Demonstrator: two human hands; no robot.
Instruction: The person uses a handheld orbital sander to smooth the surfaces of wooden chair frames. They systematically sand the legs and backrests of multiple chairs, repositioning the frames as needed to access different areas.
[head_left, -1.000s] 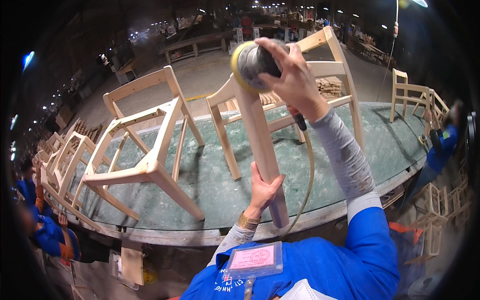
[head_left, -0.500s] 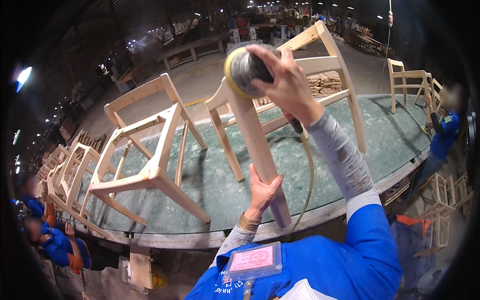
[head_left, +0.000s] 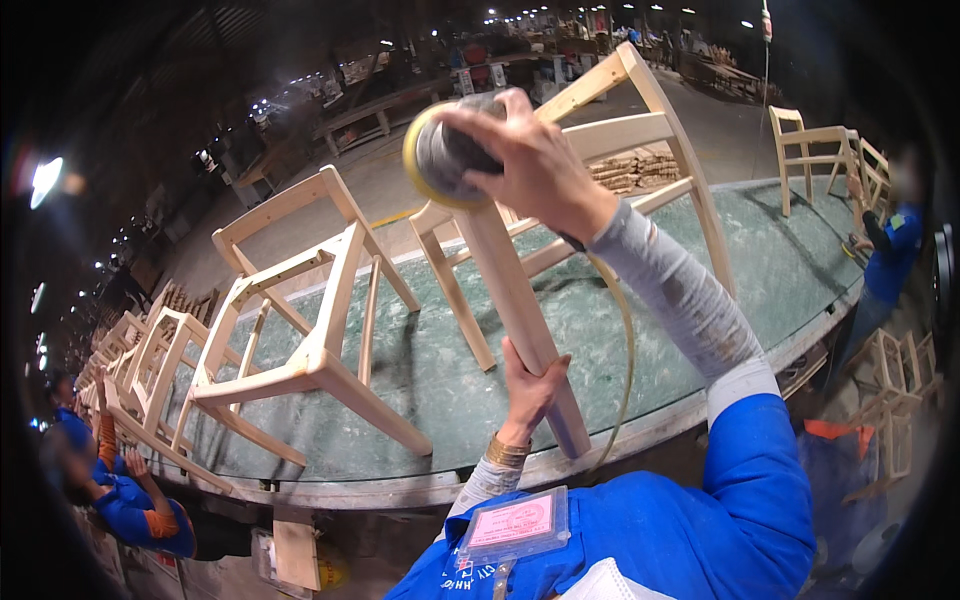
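My right hand (head_left: 548, 172) is wrapped over a round orbital sander (head_left: 462, 150) with a yellow-edged pad. The pad is tilted at the upper end of a thick pale chair leg (head_left: 508, 285); whether it touches the wood I cannot tell. A hose (head_left: 628, 340) runs from the sander's side down past the leg. Lower on that leg, my left hand (head_left: 530, 388) grips it with the thumb on the near side. The leg belongs to an unpainted wooden chair frame (head_left: 625, 135) tipped over on the green-topped table (head_left: 660, 370).
To the left stands another seatless chair frame (head_left: 335, 300), with several more beyond it. Two co-workers (head_left: 150, 510) are at the far left; one person (head_left: 890, 255) works by a chair (head_left: 800, 145) at the right. The table's curved edge (head_left: 410, 492) lies close to me.
My right hand has moved the sander left and slightly down at the leg's upper end. The left hand keeps its grip. The whole view has shifted a little.
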